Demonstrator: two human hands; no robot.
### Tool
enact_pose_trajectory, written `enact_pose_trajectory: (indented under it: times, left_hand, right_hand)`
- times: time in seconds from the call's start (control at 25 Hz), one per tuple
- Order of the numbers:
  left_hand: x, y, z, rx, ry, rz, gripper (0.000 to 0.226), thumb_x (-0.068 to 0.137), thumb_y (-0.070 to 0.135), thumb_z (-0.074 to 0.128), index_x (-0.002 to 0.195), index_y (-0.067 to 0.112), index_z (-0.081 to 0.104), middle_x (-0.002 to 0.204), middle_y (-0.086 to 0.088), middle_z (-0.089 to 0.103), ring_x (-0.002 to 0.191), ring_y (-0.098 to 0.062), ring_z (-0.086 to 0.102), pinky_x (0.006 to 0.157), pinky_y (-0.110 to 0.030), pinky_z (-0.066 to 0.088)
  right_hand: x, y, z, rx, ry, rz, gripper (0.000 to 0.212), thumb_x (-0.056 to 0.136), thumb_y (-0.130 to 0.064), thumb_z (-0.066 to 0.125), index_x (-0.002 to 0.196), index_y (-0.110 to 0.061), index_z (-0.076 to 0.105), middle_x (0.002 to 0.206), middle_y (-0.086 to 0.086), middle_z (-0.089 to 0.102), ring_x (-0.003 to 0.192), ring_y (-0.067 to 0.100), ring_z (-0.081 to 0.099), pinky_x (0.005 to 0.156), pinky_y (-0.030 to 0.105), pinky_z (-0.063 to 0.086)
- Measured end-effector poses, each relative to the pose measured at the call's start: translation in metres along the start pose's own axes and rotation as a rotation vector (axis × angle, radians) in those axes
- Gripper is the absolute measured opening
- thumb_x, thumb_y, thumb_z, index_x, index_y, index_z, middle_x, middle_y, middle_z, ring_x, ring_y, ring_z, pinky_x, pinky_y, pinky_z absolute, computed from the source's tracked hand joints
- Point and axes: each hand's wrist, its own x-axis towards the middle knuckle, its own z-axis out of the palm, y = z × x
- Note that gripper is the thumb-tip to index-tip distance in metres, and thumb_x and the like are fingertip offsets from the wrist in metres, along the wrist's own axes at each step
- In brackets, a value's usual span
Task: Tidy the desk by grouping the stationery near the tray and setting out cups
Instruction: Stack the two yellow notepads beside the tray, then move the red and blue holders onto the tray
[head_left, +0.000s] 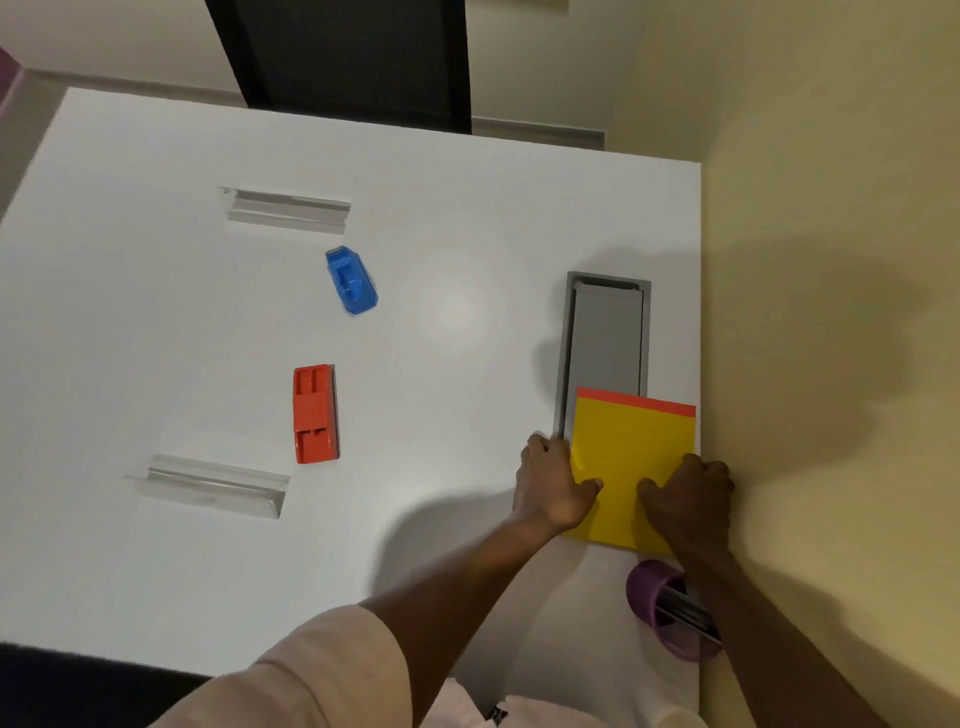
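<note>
A yellow notepad (631, 452) with an orange top strip lies at the table's right edge, its far end overlapping the grey tray (605, 338). My left hand (553, 483) grips its left edge, thumb on top. My right hand (691, 493) grips its right side, thumb on the cover. A purple cup (654, 597) holding dark pens lies near my right forearm, partly hidden by it. A red stapler (314, 413) and a blue tape dispenser (352, 280) sit apart in the middle of the white table (156, 338).
Two clear acrylic stands rest on the table, one at the far middle (288, 210) and one at the near left (215, 486). A yellow wall (831, 260) runs along the table's right edge. A dark chair (353, 57) stands beyond the far edge.
</note>
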Motion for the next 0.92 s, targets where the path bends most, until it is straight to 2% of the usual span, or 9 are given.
enact_pose_trajectory:
  times: [0.08, 0.2, 0.32, 0.36, 0.44, 0.56, 0.72, 0.84, 0.92]
  left_hand:
    - [-0.010, -0.017, -0.016, 0.077, 0.068, 0.075, 0.054, 0.093, 0.045, 0.076, 0.131, 0.013, 0.057, 0.135, -0.009, 0.052, 0.128, -0.030, 0.052, 0.103, -0.043, 0.053]
    - [-0.032, -0.070, -0.049, 0.333, 0.212, 0.166, 0.068, 0.098, 0.052, 0.064, 0.149, 0.010, 0.047, 0.157, -0.015, 0.042, 0.143, -0.035, 0.043, 0.113, -0.044, 0.046]
    - [-0.051, -0.139, -0.078, 0.488, 0.189, 0.132, 0.111, 0.094, 0.068, 0.057, 0.167, 0.001, 0.008, 0.175, -0.029, -0.006, 0.164, -0.046, -0.004, 0.134, -0.053, 0.014]
    - [-0.056, -0.158, -0.085, 0.559, 0.156, 0.106, 0.125, 0.090, 0.073, 0.060, 0.167, 0.002, -0.008, 0.172, -0.028, -0.024, 0.162, -0.044, -0.021, 0.135, -0.053, 0.001]
    - [-0.060, -0.186, -0.090, 0.649, 0.105, 0.088, 0.143, 0.080, 0.085, 0.063, 0.164, 0.008, -0.022, 0.168, -0.023, -0.039, 0.157, -0.040, -0.036, 0.131, -0.052, -0.010]
    - [-0.057, -0.199, -0.084, 0.677, 0.102, 0.104, 0.146, 0.076, 0.092, 0.060, 0.165, 0.009, -0.020, 0.170, -0.021, -0.036, 0.157, -0.040, -0.037, 0.131, -0.055, -0.009]
    - [-0.055, -0.200, -0.081, 0.676, 0.071, 0.065, 0.130, 0.084, 0.086, 0.058, 0.169, 0.009, -0.003, 0.177, -0.021, -0.010, 0.159, -0.041, -0.024, 0.123, -0.053, -0.024]
    - [-0.057, -0.196, -0.087, 0.619, -0.018, 0.051, 0.100, 0.095, 0.063, 0.061, 0.169, 0.016, 0.014, 0.179, -0.014, 0.005, 0.166, -0.038, -0.006, 0.124, -0.052, -0.025]
    - [-0.064, -0.194, -0.093, 0.616, -0.084, 0.071, 0.077, 0.098, 0.045, 0.051, 0.166, 0.020, 0.026, 0.178, -0.009, 0.014, 0.166, -0.033, 0.004, 0.126, -0.050, -0.021]
  right_hand:
    - [-0.008, -0.016, -0.007, -0.016, 0.063, -0.058, 0.067, 0.090, -0.032, 0.077, 0.142, -0.001, 0.047, 0.142, 0.025, 0.045, 0.130, 0.046, 0.045, 0.102, 0.054, 0.050]
    - [-0.025, -0.053, -0.010, 0.028, 0.173, -0.226, 0.066, 0.088, -0.032, 0.079, 0.142, -0.008, 0.051, 0.141, 0.023, 0.050, 0.132, 0.043, 0.048, 0.099, 0.054, 0.052]
    - [-0.045, -0.110, -0.001, 0.076, 0.145, -0.404, 0.059, 0.088, -0.036, 0.079, 0.138, -0.013, 0.057, 0.136, 0.015, 0.059, 0.129, 0.035, 0.056, 0.098, 0.047, 0.053]
    - [-0.054, -0.133, 0.005, 0.078, 0.097, -0.469, 0.057, 0.089, -0.039, 0.078, 0.137, -0.015, 0.058, 0.135, 0.012, 0.061, 0.127, 0.031, 0.059, 0.098, 0.044, 0.054]
    - [-0.072, -0.180, 0.022, 0.069, 0.011, -0.603, 0.057, 0.090, -0.042, 0.076, 0.138, -0.017, 0.058, 0.133, 0.009, 0.064, 0.122, 0.027, 0.063, 0.098, 0.041, 0.056]
    - [-0.095, -0.243, 0.055, -0.009, -0.088, -0.808, 0.063, 0.091, -0.043, 0.075, 0.144, -0.017, 0.052, 0.133, 0.010, 0.065, 0.119, 0.028, 0.067, 0.097, 0.040, 0.056]
    - [-0.117, -0.302, 0.105, -0.198, -0.226, -1.029, 0.083, 0.096, -0.042, 0.071, 0.163, -0.026, 0.026, 0.142, 0.017, 0.053, 0.122, 0.032, 0.063, 0.095, 0.042, 0.060]
    - [-0.129, -0.329, 0.140, -0.314, -0.185, -1.087, 0.085, 0.097, -0.048, 0.065, 0.166, -0.031, 0.017, 0.137, 0.020, 0.046, 0.119, 0.035, 0.057, 0.088, 0.045, 0.061]
    - [-0.135, -0.342, 0.156, -0.312, -0.172, -1.070, 0.086, 0.094, -0.054, 0.066, 0.164, -0.032, 0.020, 0.139, 0.020, 0.044, 0.120, 0.035, 0.053, 0.088, 0.047, 0.059]
